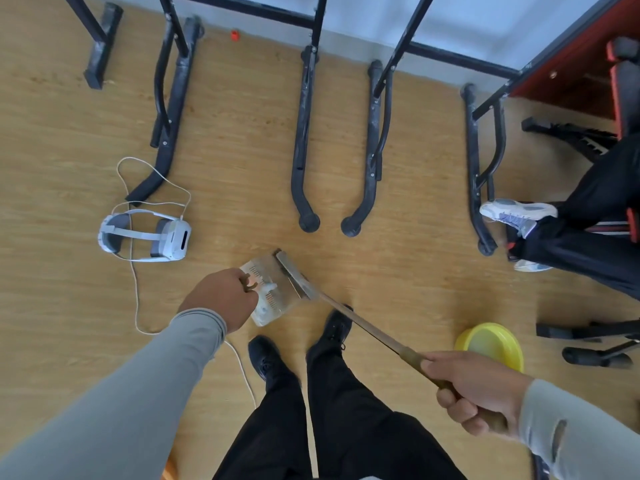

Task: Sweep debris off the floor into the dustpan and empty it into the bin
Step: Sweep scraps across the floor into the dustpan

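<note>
Underfoot, wood-look floor [242, 140]; left hand [221, 299] fingers grip dustpan [273, 292], right hand [474, 393] clamps broom [363, 327].

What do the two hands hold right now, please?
Left hand: closed, holding the clear dustpan by its rear edge.
Right hand: closed, holding the broom handle.

1. The floor [242, 133] is showing a matt, wood-grain surface.
2. The dustpan [273, 292] is looking like clear, slightly cloudy plastic.
3. The broom handle [374, 332] is appearing as worn brown wood.
4. The chair legs [303, 140] are showing scuffed black metal.
5. The yellow bin [491, 344] is gleaming as smooth plastic.
6. The headset [145, 237] is shining as glossy white plastic.
</note>
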Motion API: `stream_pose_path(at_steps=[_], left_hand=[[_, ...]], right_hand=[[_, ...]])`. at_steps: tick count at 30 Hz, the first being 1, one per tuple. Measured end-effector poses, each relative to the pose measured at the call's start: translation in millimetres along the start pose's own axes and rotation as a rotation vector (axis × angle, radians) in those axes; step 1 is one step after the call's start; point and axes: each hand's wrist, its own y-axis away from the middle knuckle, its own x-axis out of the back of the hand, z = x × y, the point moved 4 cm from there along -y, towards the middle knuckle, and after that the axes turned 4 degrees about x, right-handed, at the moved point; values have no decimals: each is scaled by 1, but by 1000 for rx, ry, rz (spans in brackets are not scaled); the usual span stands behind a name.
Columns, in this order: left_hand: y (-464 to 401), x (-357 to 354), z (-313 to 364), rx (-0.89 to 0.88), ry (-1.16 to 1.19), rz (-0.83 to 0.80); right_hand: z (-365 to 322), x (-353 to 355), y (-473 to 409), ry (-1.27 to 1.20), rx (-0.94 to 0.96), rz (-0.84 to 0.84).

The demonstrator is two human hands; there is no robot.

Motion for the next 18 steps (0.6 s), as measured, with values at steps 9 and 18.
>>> stream_pose_path(at_steps=[9, 18], left_hand=[[-2, -3, -2, 3, -5, 4], [15, 3, -12, 17, 20, -21]], right_hand=[[-19, -27, -67, 296, 71, 207], [-21, -21, 8, 16, 19, -35]])
